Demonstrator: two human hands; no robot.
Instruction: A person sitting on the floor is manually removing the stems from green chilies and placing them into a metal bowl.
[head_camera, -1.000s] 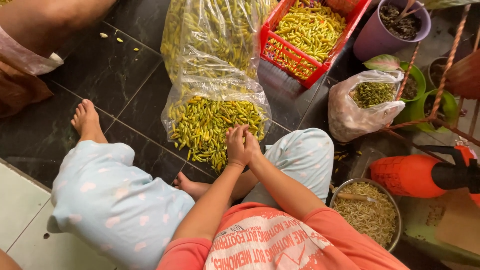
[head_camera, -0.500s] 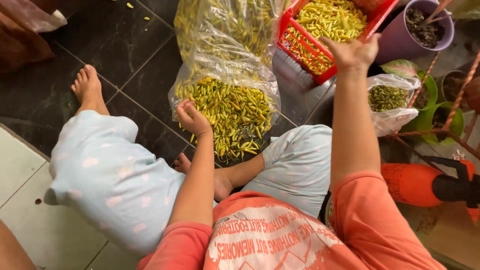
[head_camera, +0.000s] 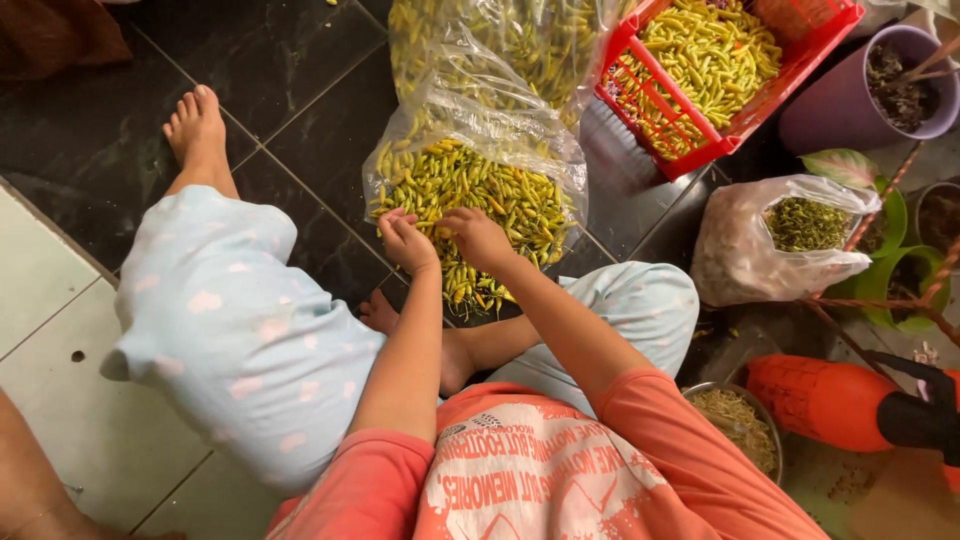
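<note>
Purple pot (head_camera: 880, 85), orange sprayer (head_camera: 830, 400), metal bowl (head_camera: 745, 425)

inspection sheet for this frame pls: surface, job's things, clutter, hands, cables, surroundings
Surface: dark tiled floor, pale tiles at the left edge.
Job's things: heap of yellow-green chillies spilling from a clear plastic bag; red crate holds more chillies.
Clutter: second clear bag of green bits; metal bowl of stems; orange container.
Hands: left hand and right hand close together at the near edge of the heap, fingers curled; what they pinch is too small to tell.
Cables: nothing seen.
Surroundings: purple pot and green pots at right; another person's limb at the bottom left corner.
</note>
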